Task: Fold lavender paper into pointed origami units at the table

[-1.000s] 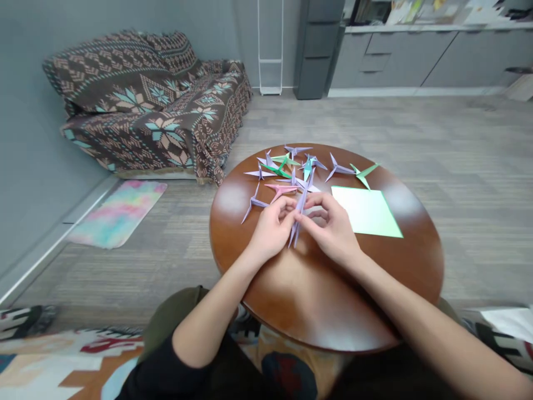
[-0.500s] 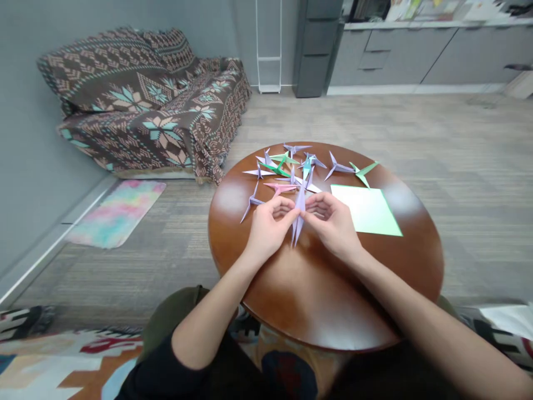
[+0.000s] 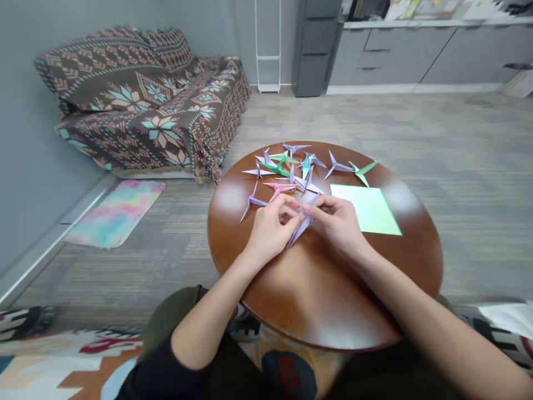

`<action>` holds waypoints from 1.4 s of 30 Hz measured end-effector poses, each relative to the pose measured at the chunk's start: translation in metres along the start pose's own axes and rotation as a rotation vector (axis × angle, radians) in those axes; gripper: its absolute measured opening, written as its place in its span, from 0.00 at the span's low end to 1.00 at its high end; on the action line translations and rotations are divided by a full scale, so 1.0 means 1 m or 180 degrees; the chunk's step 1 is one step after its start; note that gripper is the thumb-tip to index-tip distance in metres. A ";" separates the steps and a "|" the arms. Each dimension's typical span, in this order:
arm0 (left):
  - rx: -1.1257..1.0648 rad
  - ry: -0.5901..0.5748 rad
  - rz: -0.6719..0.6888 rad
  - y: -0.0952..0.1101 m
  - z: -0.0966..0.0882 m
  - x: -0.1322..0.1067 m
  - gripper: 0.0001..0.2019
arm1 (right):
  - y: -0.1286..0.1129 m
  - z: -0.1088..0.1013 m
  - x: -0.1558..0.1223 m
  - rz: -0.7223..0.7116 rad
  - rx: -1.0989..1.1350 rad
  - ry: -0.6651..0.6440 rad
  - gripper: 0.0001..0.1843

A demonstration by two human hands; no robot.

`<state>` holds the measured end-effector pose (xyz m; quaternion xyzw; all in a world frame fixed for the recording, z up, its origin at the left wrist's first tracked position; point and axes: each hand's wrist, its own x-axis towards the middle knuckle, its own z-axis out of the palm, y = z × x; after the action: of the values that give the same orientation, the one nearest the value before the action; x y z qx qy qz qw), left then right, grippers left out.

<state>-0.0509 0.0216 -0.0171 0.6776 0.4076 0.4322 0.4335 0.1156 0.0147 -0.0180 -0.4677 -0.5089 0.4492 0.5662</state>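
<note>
Both hands are at the middle of a round wooden counter, holding up a folded lilac origami piece. The fingers of the right hand pinch its upper end. The fingers of the left hand curl just beside it; whether they grip, I can't tell. Just beyond the fingers lies a pink origami figure among lilac and green ones, and a pale green paper sheet sits off to the right.

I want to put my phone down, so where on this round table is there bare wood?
The near part of the table is bare, below the left hand and right hand. So is the strip right of the green paper sheet. The far side is crowded with paper cranes.
</note>
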 end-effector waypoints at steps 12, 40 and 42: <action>-0.2221 -0.0249 -0.1218 0.010 -0.004 0.003 0.19 | -0.003 0.000 -0.010 -0.2939 -0.1867 -0.0126 0.14; -0.1367 -0.0150 -0.0849 -0.008 -0.004 0.006 0.17 | -0.002 0.004 -0.006 -0.0283 -0.0139 -0.0107 0.15; -0.1065 -0.0047 -0.0621 -0.007 -0.002 0.006 0.14 | -0.001 0.005 -0.005 -0.0195 0.0000 -0.0063 0.18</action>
<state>-0.0525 0.0295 -0.0219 0.5565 0.3906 0.4449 0.5830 0.1105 0.0100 -0.0179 -0.4474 -0.5285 0.4363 0.5746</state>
